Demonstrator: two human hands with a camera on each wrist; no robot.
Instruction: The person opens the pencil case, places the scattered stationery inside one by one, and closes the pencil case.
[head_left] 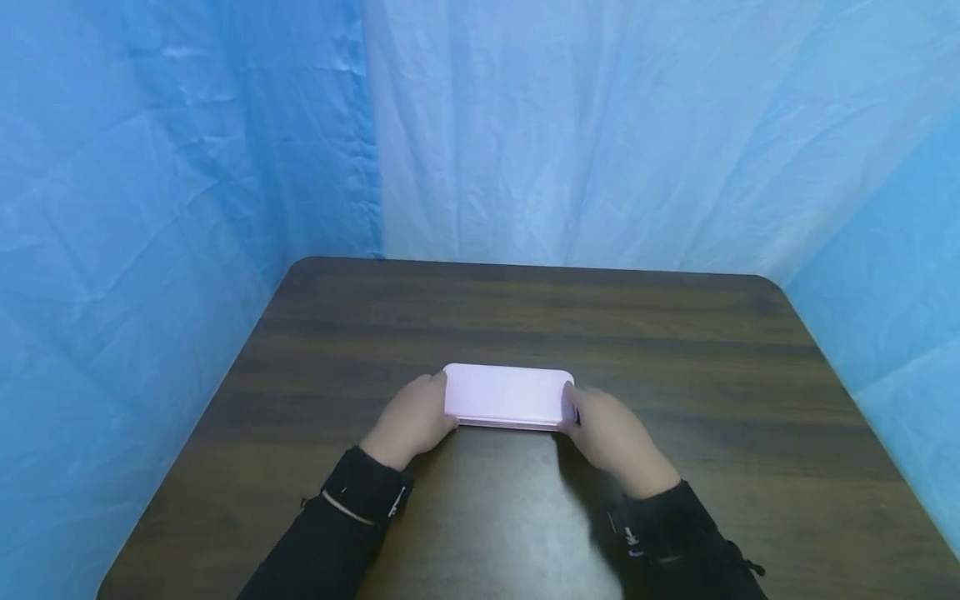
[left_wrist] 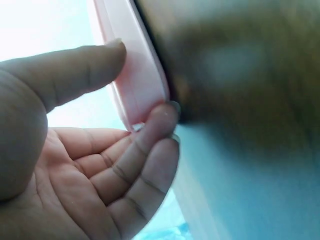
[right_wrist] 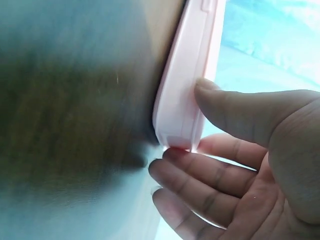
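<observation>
Pink case (head_left: 508,397) pinched endwise between left hand (head_left: 408,421) and right hand (head_left: 611,433).

Only obstacle on the table (head_left: 675,350): pink case (head_left: 508,396), near the front edge, midway across, with left hand (head_left: 411,421) and right hand (head_left: 611,437) at its ends. Blue sheeting (head_left: 187,183) walls off left, right and far edges.
</observation>
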